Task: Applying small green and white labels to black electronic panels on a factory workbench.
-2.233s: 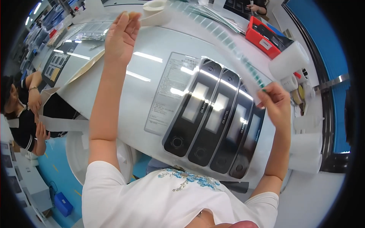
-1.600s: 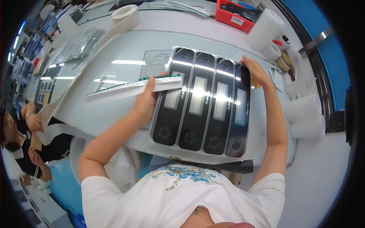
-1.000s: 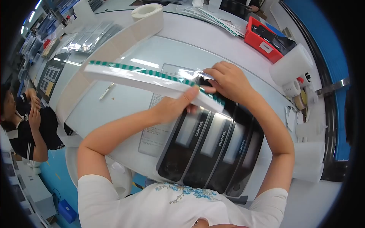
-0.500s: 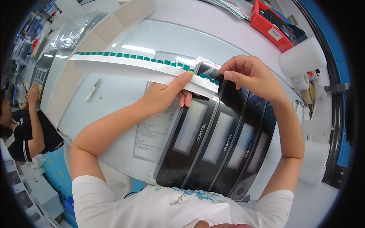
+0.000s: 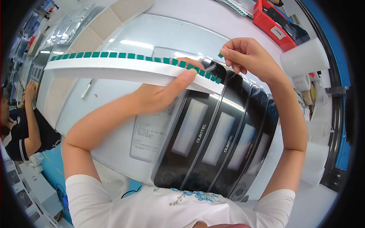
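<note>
My left hand [image 5: 167, 89] grips a long white backing strip [image 5: 114, 68] near its right end, thumb on top. A row of small green adhesive tabs [image 5: 112, 55] runs along the strip's far edge. My right hand [image 5: 245, 57], raised to the right of the strip's end, pinches one green tab [image 5: 220, 55] between thumb and fingertips. Under both hands, several black glossy panels [image 5: 190, 129] with pale rectangular windows lie side by side, slightly overlapping. The strip and my left hand cover part of their far ends.
A printed sheet [image 5: 146, 136] lies left of the panels, with a white pen [image 5: 87, 89] farther left. A red bin [image 5: 272, 28] of dark parts stands at the far right, near white rolls [image 5: 304, 59]. Another person [image 5: 26, 121] sits at the left.
My right hand has moved up and away from the strip's end, now with a green tab at its fingertips. The strip has shifted slightly, its left end swinging further left.
</note>
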The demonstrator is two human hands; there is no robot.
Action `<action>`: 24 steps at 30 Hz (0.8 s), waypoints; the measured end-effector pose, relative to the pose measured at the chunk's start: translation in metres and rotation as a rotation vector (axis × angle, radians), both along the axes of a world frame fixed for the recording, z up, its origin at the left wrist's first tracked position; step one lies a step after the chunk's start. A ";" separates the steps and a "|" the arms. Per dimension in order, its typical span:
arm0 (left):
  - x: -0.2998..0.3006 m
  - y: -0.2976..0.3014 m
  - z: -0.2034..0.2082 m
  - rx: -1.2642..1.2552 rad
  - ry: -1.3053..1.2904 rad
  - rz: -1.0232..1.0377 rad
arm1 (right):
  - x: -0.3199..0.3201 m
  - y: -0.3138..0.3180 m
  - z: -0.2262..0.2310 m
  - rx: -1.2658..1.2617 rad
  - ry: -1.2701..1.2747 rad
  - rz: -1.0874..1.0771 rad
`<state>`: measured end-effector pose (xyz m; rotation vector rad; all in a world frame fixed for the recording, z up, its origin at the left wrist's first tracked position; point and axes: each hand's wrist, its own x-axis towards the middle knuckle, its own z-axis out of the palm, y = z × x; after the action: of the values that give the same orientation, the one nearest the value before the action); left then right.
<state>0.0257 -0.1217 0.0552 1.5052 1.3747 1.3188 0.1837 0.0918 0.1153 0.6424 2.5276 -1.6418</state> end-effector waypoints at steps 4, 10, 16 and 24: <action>-0.010 0.008 0.008 -0.250 0.263 -0.043 | -0.022 0.004 -0.011 -0.085 -0.164 -0.042; -0.010 0.018 -0.023 0.120 0.471 -0.014 | -0.033 0.019 -0.018 -0.198 -0.257 0.006; -0.012 0.016 -0.021 0.179 0.515 -0.007 | -0.038 0.019 -0.020 -0.235 -0.281 0.011; -0.008 0.017 -0.032 0.258 0.551 0.053 | -0.039 0.021 -0.024 -0.251 -0.281 0.003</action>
<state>0.0181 -0.1046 0.0228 2.1334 1.6277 1.1940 0.1450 0.1123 0.0912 0.7787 2.0881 -1.6930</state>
